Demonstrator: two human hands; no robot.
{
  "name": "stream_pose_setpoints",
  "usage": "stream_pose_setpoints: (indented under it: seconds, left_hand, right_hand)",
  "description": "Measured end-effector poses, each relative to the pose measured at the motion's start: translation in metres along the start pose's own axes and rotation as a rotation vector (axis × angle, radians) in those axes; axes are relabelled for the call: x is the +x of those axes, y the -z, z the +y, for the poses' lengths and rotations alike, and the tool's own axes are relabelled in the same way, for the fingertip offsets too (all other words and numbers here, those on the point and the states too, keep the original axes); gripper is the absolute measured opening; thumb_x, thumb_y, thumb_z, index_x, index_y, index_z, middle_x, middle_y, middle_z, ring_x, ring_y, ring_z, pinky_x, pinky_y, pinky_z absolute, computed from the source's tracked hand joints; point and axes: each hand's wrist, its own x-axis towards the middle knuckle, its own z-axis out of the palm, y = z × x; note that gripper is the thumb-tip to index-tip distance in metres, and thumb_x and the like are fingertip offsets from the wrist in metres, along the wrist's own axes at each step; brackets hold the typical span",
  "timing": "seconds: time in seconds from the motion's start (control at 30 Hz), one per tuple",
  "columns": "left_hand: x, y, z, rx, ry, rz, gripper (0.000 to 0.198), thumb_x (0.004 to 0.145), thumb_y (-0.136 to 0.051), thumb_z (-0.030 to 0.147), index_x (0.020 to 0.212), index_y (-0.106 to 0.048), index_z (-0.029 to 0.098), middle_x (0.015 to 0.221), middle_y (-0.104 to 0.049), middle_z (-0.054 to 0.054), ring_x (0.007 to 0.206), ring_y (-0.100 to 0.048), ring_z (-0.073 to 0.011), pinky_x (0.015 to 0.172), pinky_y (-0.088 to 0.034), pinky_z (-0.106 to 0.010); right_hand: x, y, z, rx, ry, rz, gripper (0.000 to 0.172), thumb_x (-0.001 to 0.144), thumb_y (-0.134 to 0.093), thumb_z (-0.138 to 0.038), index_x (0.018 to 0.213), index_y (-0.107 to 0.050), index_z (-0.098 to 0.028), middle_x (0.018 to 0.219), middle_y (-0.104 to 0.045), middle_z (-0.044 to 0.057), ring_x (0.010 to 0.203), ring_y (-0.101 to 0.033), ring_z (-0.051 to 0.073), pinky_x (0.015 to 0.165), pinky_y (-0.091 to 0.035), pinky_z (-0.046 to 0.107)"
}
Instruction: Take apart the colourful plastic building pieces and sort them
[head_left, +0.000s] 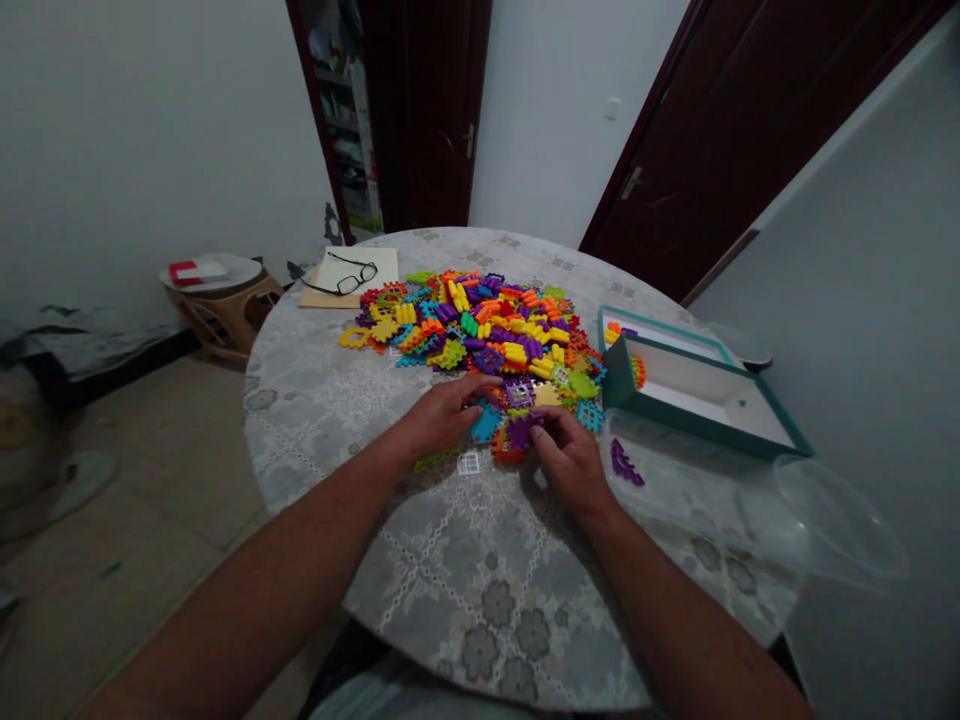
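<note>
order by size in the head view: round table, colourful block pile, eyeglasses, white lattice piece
1. Round table
2. Colourful block pile
3. Eyeglasses
4. White lattice piece

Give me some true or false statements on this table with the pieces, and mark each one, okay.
1. The glasses lie on paper. True.
2. The teal box stands left of the pile. False: the teal box stands right of it.
3. The right hand holds a purple piece. True.
4. The left hand rests on the glasses. False: it is at the pile's near edge.
5. The clear tray holds green pieces. False: it holds purple pieces.
</note>
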Motion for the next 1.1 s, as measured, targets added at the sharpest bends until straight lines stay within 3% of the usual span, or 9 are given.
stream_pose_setpoints:
  seconds: [0.17, 0.33, 0.47, 0.53, 0.67, 0.9, 1.0, 1.1]
  left_hand:
    - [-0.003, -0.008, 0.015, 0.008, 0.000, 0.083, 0.049, 0.096, -0.063, 0.017, 0.142, -0.069, 0.031, 0.129, -0.075, -0.007, 0.114, -0.068, -0.0250, 0.109, -0.053, -0.046]
    - [-0.004, -0.013, 0.023, -0.033, 0.003, 0.008, 0.034, 0.103, -0.062, 0.029, 0.135, -0.073, 0.031, 0.125, -0.078, -0.007, 0.113, -0.069, -0.0268, 0.110, -0.052, -0.046]
    - [-0.004, -0.010, 0.020, -0.005, -0.058, -0.069, 0.028, 0.104, -0.062, 0.030, 0.126, -0.078, 0.029, 0.129, -0.079, -0.009, 0.121, -0.070, -0.0290, 0.113, -0.051, -0.049]
    - [-0.005, -0.009, 0.019, -0.023, -0.066, -0.139, 0.033, 0.100, -0.068, 0.029, 0.132, -0.077, 0.029, 0.133, -0.079, -0.009, 0.122, -0.071, -0.0293, 0.113, -0.051, -0.049]
    - [-0.007, -0.012, 0.018, -0.045, -0.056, -0.221, 0.064, 0.084, -0.081, 0.015, 0.144, -0.071, 0.031, 0.141, -0.076, -0.008, 0.127, -0.070, -0.0304, 0.114, -0.050, -0.048]
    - [-0.006, -0.009, 0.020, -0.055, -0.049, -0.119, 0.062, 0.082, -0.069, 0.005, 0.138, -0.074, 0.033, 0.133, -0.079, -0.006, 0.121, -0.071, -0.0298, 0.112, -0.052, -0.050]
    - [-0.001, 0.003, 0.017, -0.079, -0.025, 0.032, 0.058, 0.083, -0.071, 0.007, 0.136, -0.072, 0.032, 0.136, -0.076, -0.004, 0.123, -0.069, -0.0274, 0.113, -0.051, -0.048]
    - [0.005, 0.014, 0.012, -0.189, 0.045, 0.212, 0.057, 0.081, -0.073, 0.007, 0.133, -0.070, 0.031, 0.143, -0.071, -0.004, 0.124, -0.067, -0.0258, 0.111, -0.053, -0.045]
  right_hand:
    - [-0.009, -0.007, -0.006, -0.102, 0.075, -0.122, 0.019, 0.099, -0.064, -0.032, 0.115, -0.072, -0.025, 0.105, -0.076, 0.004, 0.093, -0.072, 0.021, 0.084, -0.059, 0.035]
    - [-0.009, -0.008, -0.012, -0.329, 0.242, -0.077, 0.017, 0.099, -0.063, -0.026, 0.115, -0.071, -0.025, 0.111, -0.072, 0.006, 0.101, -0.068, 0.023, 0.088, -0.055, 0.036]
    - [-0.006, -0.005, -0.012, -0.392, 0.261, -0.058, 0.014, 0.100, -0.063, -0.025, 0.112, -0.070, -0.025, 0.108, -0.070, 0.007, 0.099, -0.067, 0.024, 0.085, -0.054, 0.036]
    - [-0.005, -0.004, -0.012, -0.398, 0.273, -0.046, 0.014, 0.100, -0.064, -0.024, 0.113, -0.070, -0.025, 0.108, -0.070, 0.007, 0.099, -0.066, 0.024, 0.085, -0.054, 0.036]
    - [-0.006, -0.004, -0.010, -0.409, 0.287, -0.043, 0.014, 0.100, -0.065, -0.024, 0.112, -0.071, -0.024, 0.106, -0.070, 0.006, 0.098, -0.066, 0.024, 0.085, -0.054, 0.036]
    - [-0.004, 0.001, -0.015, -0.388, 0.296, -0.067, 0.025, 0.103, -0.064, -0.029, 0.127, -0.068, -0.026, 0.116, -0.071, 0.007, 0.095, -0.068, 0.022, 0.085, -0.057, 0.036]
    - [-0.002, 0.008, -0.017, -0.506, 0.322, -0.050, 0.025, 0.105, -0.060, -0.028, 0.128, -0.068, -0.023, 0.114, -0.070, 0.010, 0.092, -0.067, 0.023, 0.085, -0.057, 0.039]
    - [-0.005, 0.014, -0.015, -0.683, 0.325, -0.122, 0.022, 0.102, -0.065, -0.031, 0.122, -0.071, -0.023, 0.115, -0.069, 0.013, 0.104, -0.066, 0.029, 0.091, -0.056, 0.042]
